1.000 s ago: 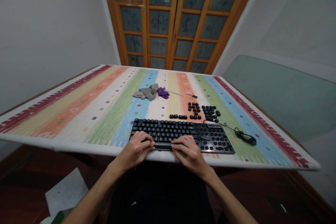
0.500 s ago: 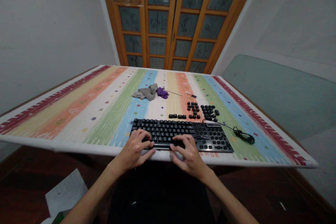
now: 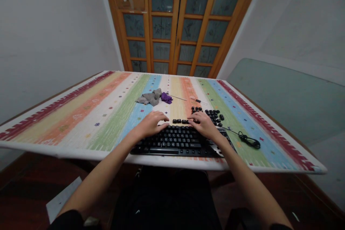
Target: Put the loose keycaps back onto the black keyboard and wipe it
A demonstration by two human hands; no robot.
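A black keyboard [image 3: 172, 140] lies along the near edge of the table. Most keys are on its left and middle; the right end, bare of keycaps in places, is partly hidden by my right forearm. My left hand [image 3: 154, 124] is over the keyboard's back edge, thumb and fingers apart, holding nothing. Beyond that edge a short row of loose black keycaps [image 3: 179, 121] lies between my hands. My right hand [image 3: 202, 124] reaches in at the row's right end, fingertips at the keycaps and thumb spread from the index finger. It covers some of them.
More loose keycaps [image 3: 214, 115] lie behind my right hand. A coiled black cable [image 3: 249, 141] rests to the right. Farther back are a grey cloth [image 3: 151, 97], a purple cloth [image 3: 166, 97], a thin rod [image 3: 178, 97] and a small black-and-wire tool [image 3: 198, 101].
Both hands have left the keyboard's front edge and moved forward to its back edge. My right hand has come to the loose keycaps. The view has shifted slightly.
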